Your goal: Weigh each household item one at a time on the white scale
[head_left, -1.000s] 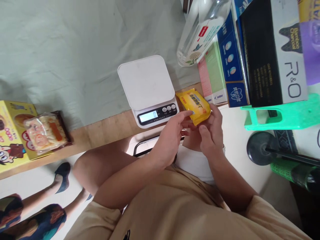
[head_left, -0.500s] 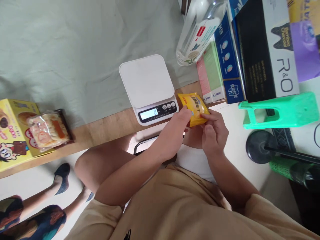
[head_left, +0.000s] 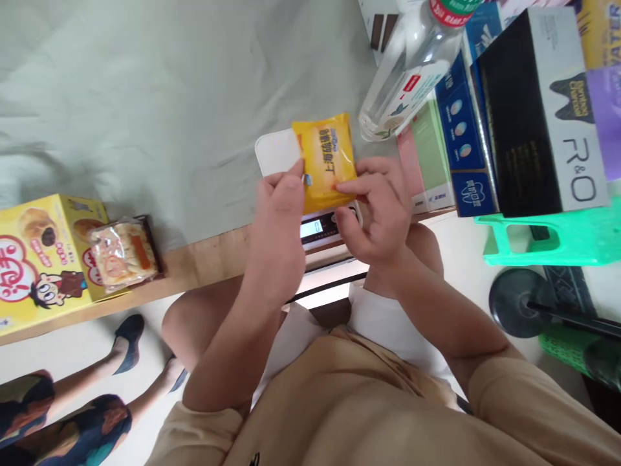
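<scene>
- Both my hands hold a yellow packet (head_left: 326, 162), raised above the scale (head_left: 279, 153).
- My left hand (head_left: 277, 226) pinches the packet's left edge, thumb on the near-left corner.
- My right hand (head_left: 376, 210) grips the packet's right edge, fingers curled, fingertips (head_left: 345, 188) on its near-right face.
- The packet is face up, tilted a bit, and covers most of the scale's white platform; only the platform's left corner shows.
- The scale's display (head_left: 313, 227) shows between my hands, reading 0.
- The scale sits at the near edge of the table (head_left: 213, 255), where the grey cloth (head_left: 145, 97) ends.
- Right of the packet: a clear bottle (head_left: 407, 71) leaning over a row of boxes (head_left: 460, 149), and a black box (head_left: 533, 116) further right.
- Far left on the table: a yellow carton (head_left: 43, 252) with a clear-wrapped snack pack (head_left: 123, 251) just beside it.
- Green stool (head_left: 553, 236) on the right, below the boxes.
- Another person's legs and dark shoe (head_left: 129, 330) at the near left, well apart from my hands.
</scene>
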Tool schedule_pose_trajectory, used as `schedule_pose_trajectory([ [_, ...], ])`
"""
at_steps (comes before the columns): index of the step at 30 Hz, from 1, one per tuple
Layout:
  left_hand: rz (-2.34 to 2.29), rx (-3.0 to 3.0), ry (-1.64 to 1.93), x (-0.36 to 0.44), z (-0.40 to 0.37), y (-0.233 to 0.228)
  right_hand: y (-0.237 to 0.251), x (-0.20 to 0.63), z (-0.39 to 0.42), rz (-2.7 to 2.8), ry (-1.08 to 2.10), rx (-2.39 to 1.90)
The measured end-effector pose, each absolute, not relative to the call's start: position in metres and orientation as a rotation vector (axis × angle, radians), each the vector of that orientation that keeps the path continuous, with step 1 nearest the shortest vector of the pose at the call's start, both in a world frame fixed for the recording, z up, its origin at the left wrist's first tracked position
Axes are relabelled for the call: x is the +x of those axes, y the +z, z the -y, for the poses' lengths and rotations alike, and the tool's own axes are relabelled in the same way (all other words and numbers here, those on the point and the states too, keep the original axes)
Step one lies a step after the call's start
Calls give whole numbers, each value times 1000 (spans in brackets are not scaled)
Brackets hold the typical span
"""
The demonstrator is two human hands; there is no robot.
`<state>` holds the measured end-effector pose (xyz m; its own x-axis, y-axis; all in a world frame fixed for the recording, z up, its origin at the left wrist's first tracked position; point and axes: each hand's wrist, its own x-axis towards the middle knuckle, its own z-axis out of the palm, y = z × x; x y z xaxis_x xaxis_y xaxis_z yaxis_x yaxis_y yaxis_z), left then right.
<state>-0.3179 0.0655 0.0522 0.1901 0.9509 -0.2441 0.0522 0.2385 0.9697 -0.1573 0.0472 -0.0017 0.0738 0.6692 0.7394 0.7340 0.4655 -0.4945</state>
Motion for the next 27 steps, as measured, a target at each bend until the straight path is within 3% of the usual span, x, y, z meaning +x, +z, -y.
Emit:
schedule_pose_trajectory([
  [6, -1288, 1169, 887, -330, -78, 40, -22, -158, -60, 1712, 203, -1316],
  [13, -1382, 1218, 863, -338, -88, 33, -28, -146, -59, 1776, 17, -1415],
  [20, -1293, 1295, 1179, -355, -111, 35, -40, -131, -67, 1500, 34, -1273],
  [27, -1151, 1519, 1469, -359, -118, 29, -51, -127, -69, 1430, 141, -1400],
])
